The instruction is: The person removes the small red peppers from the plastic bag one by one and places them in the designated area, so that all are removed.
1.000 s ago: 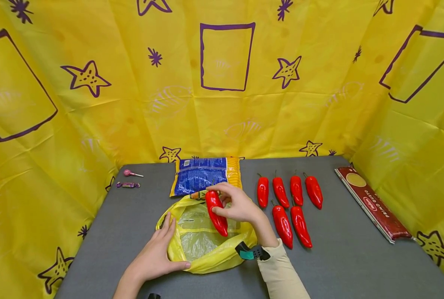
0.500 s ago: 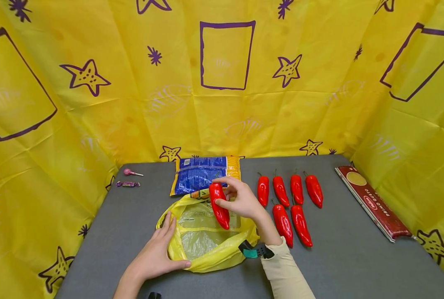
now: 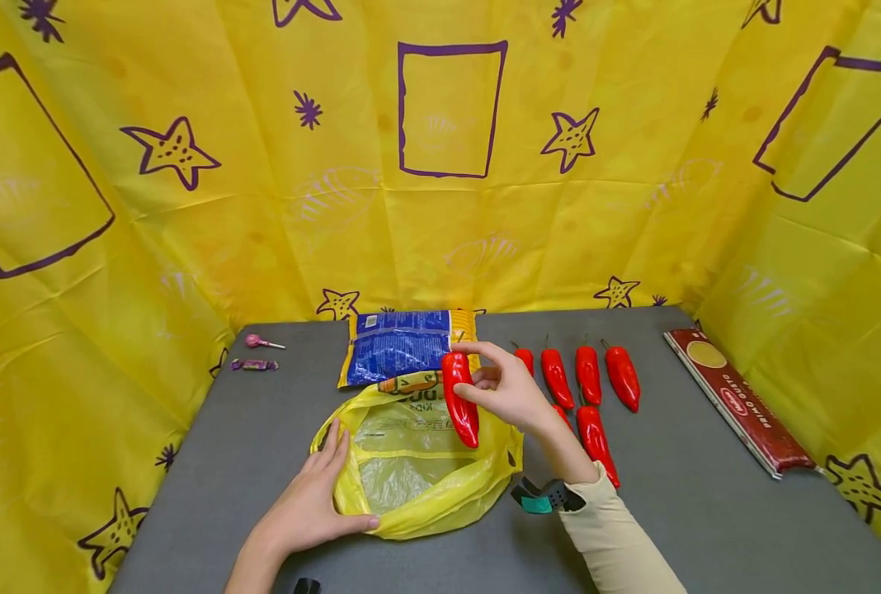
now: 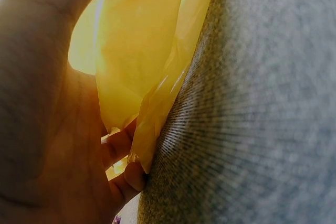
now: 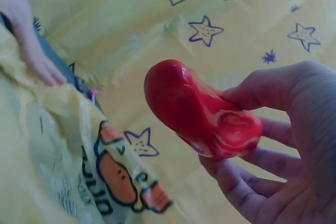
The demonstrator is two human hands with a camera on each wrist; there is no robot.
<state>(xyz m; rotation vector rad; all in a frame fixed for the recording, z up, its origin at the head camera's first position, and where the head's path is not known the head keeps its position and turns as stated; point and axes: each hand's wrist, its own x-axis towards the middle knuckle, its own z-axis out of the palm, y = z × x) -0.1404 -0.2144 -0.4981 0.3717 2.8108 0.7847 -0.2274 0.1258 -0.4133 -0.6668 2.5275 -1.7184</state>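
My right hand (image 3: 507,388) pinches a red chili pepper (image 3: 459,400) between thumb and fingers, above the far right rim of a yellow plastic bag (image 3: 426,518). In the right wrist view the pepper (image 5: 178,103) hangs clear of the bag's printed side (image 5: 68,177). The bag lies with its mouth spread wide, and no pepper shows inside it. My left hand (image 3: 307,503) rests against the bag's left side, fingers spread and thumb along the near rim. In the left wrist view its fingertips (image 4: 135,177) touch the yellow film (image 4: 142,51) close to the table.
Several more red peppers (image 3: 622,378) lie in two rows on the right, partly behind my right arm. A blue-and-yellow packet (image 3: 399,346) lies behind the bag. A dark red flat package (image 3: 741,404) is at far right; a lollipop (image 3: 255,341) and wrapped candy (image 3: 255,365) sit at left.
My right hand has carried the pepper up and to the right, from over the bag's mouth to its far right rim. The left hand has stayed in place.
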